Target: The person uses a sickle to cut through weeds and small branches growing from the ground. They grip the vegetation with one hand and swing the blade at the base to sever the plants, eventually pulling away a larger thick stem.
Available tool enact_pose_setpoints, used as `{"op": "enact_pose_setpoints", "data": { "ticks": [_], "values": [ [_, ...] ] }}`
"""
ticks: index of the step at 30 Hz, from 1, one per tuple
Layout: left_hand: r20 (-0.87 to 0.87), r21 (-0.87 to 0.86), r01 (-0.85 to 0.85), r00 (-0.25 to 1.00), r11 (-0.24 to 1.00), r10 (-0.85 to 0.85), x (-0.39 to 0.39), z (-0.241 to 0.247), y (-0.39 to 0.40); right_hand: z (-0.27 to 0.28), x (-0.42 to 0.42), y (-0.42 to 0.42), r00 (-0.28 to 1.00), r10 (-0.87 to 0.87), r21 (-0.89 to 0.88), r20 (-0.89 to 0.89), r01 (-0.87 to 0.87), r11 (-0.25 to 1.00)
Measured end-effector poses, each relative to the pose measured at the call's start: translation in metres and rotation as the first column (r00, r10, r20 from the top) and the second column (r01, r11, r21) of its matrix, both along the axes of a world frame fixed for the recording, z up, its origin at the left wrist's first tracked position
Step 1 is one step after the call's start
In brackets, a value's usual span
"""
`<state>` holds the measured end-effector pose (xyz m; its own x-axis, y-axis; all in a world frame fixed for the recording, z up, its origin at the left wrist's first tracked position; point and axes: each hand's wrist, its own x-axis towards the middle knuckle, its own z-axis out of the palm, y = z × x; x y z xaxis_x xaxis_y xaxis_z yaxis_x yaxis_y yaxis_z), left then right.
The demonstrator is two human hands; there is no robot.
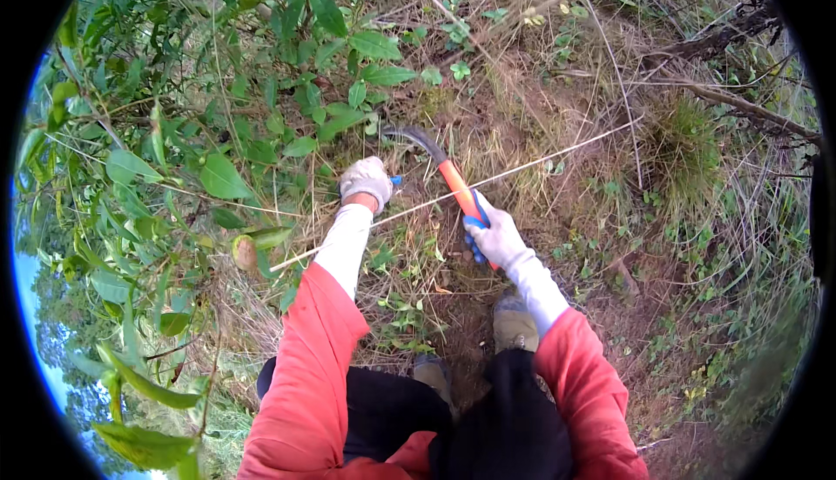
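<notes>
My right hand (pixel 499 235), in a white glove with blue palm and fingers, grips the orange handle (pixel 460 191) of a sickle. Its dark curved blade (pixel 418 137) points up and left, with the tip close to low leaves beside the shrub. My left hand (pixel 366 180), gloved the same way, is low among grass stems (pixel 323 189) at the shrub's edge, left of the blade. Its fingers are curled under and mostly hidden, so whether they hold stems does not show. A long pale dry stalk (pixel 535 161) slants across the view, passing over the sickle handle.
A leafy green shrub (pixel 222 176) fills the left side, its branches reaching close to my left arm. Dry grass and reddish soil (pixel 516 111) lie ahead. On the right are a grass tuft (pixel 682 147) and a dark woody branch (pixel 725 36). My shoes (pixel 513 323) stand below.
</notes>
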<state>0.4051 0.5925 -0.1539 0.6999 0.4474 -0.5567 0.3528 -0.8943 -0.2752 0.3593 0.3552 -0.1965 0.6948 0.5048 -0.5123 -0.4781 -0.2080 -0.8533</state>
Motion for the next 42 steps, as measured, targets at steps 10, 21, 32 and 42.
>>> {"op": "enact_pose_setpoints", "data": {
  "ticks": [10, 21, 32, 42],
  "values": [
    [0.124, -0.261, 0.233, 0.97, 0.937, -0.207, -0.136, 0.004, -0.023, 0.038, -0.095, -0.12, 0.996, 0.08, -0.15, 0.05, -0.072, 0.986],
    [0.206, 0.083, 0.001, 0.978, 0.997, -0.018, -0.04, 0.007, 0.032, -0.006, -0.004, 0.019, 0.924, 0.307, -0.182, 0.229, -0.269, 0.946],
    [0.089, 0.045, -0.063, 0.994, 0.997, 0.059, -0.073, -0.011, 0.03, -0.018, -0.001, -0.009, 0.887, 0.367, -0.253, 0.282, -0.3, 0.92],
    [0.405, -0.237, -0.265, 0.847, 0.935, 0.343, -0.197, -0.037, -0.058, -0.007, -0.055, -0.116, 0.919, 0.259, -0.188, 0.296, -0.209, 0.96]
  ]
}}
